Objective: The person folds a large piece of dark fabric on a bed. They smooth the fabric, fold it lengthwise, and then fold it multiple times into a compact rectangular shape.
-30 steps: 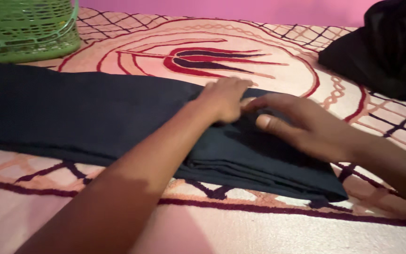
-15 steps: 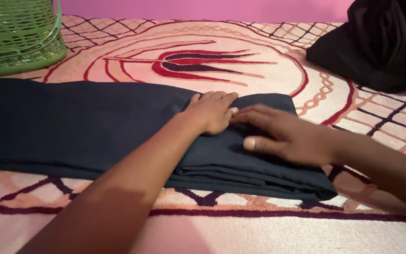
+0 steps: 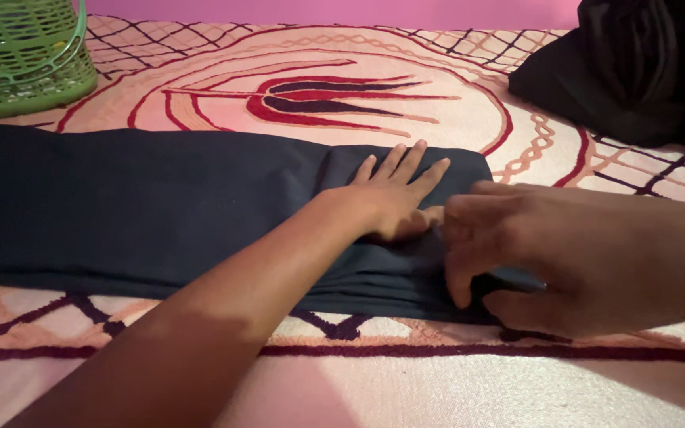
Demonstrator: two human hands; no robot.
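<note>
1. A long dark cloth, folded into a band, lies flat across a pink patterned bedspread, just below the red leaf motif at the spread's centre.
2. The left hand rests palm down on the right end of the cloth, fingers spread and straight, holding nothing.
3. The right hand sits just right of the left hand, touching its thumb side. Its curled fingers and thumb pinch the cloth's lower right corner; how much fabric is inside that grip is hard to see, since the hand covers it.
4. A green mesh basket stands on the spread beyond the cloth's left end.
5. A dark heap of fabric lies well beyond the cloth's right end, apart from it.
</note>
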